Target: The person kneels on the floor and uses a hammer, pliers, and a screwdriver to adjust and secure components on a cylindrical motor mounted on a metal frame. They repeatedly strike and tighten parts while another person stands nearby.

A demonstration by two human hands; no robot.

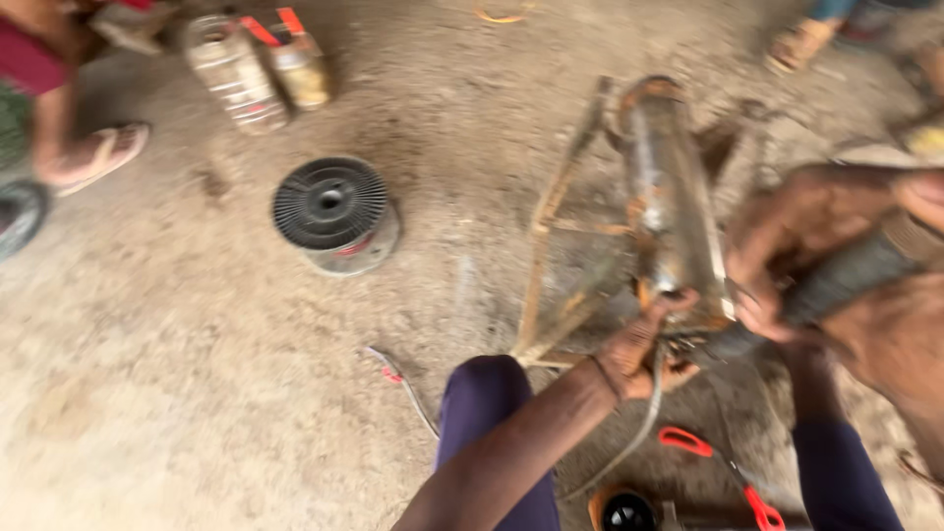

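The left arm rises from the lower middle of the frame, bare forearm angled up and to the right, a thin band around the wrist. The left hand (pixel 644 344) sits right of centre, fingers curled closed in a grip, knuckles toward the camera. The right hand (pixel 762 310) lies just to its right, fingers bent and closed, its wrist running down to a dark blue sleeve at the lower right. Both hands are near each other, slightly blurred. A purple-clad knee shows at the bottom centre.
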